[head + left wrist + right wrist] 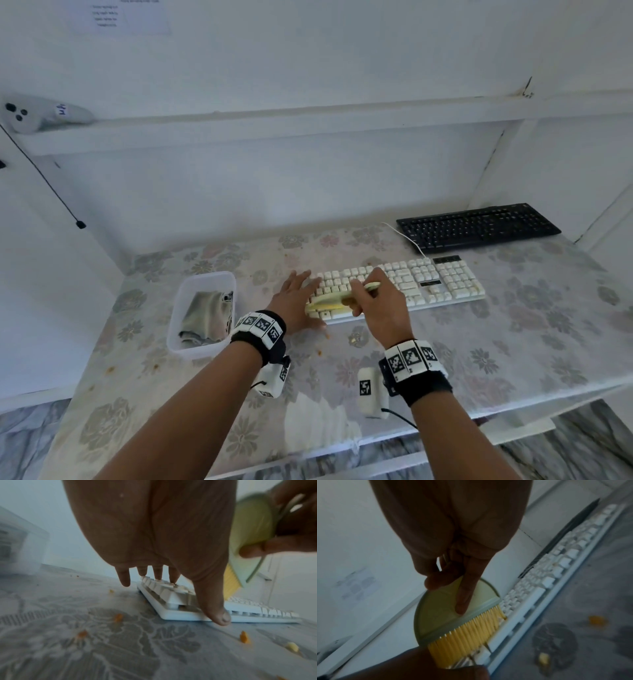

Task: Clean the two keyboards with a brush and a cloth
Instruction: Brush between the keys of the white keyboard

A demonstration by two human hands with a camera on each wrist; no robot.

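Head view: the left hand (297, 298) lay flat, fingers straight and spread, on the left end of the white keyboard (411, 284), apparently to pin it against the sweeping. The right hand (378, 301) was curled round the pale green brush (334, 299), bristles down on the lower left keys. The black keyboard (478, 226) sat well apart at the back right, untouched. The cloth (207, 317) lay bunched in a clear plastic tub (178, 329) near the left hand, likely kept for wiping later. A white cable (406, 240) ran between the keyboards.

Left wrist view: fingertips (172, 580) rested on the corner keys, thumb against the front edge. Orange crumbs (244, 637) were scattered over the floral worktop (120, 649); these would want clearing too.

Right wrist view: the forefinger lay straight along the brush's back, probably to press the yellow bristles (467, 632) between the keys. The left hand crowded the sweep's near end.
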